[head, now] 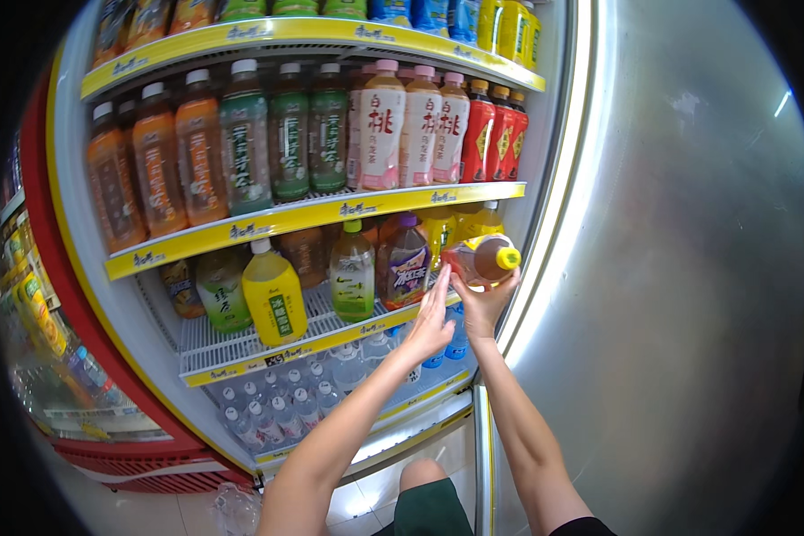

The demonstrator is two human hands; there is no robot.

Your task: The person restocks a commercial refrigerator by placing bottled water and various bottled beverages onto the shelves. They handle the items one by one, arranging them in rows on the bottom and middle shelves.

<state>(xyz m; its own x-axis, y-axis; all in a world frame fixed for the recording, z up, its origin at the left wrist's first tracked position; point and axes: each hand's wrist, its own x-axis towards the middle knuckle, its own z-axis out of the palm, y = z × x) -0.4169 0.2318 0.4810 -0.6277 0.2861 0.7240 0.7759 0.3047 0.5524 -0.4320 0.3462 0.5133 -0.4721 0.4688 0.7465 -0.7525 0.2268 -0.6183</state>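
Observation:
A tilted bottle of brown tea with a yellow cap pointing toward me is held at the right end of the third shelf down. My right hand grips it from below, thumb and fingers around its body. My left hand is beside it, fingers straight and together, the fingertips at the bottle's left side. Just left of my left hand stands a purple-capped bottle, with a green-capped bottle farther left. Behind the held bottle are yellow-labelled bottles, partly hidden.
The upright drinks cooler has yellow-edged shelves. A large yellow bottle stands on the left of this shelf. Small water bottles fill the shelf below. The open cooler door is at right, and a red cooler stands left.

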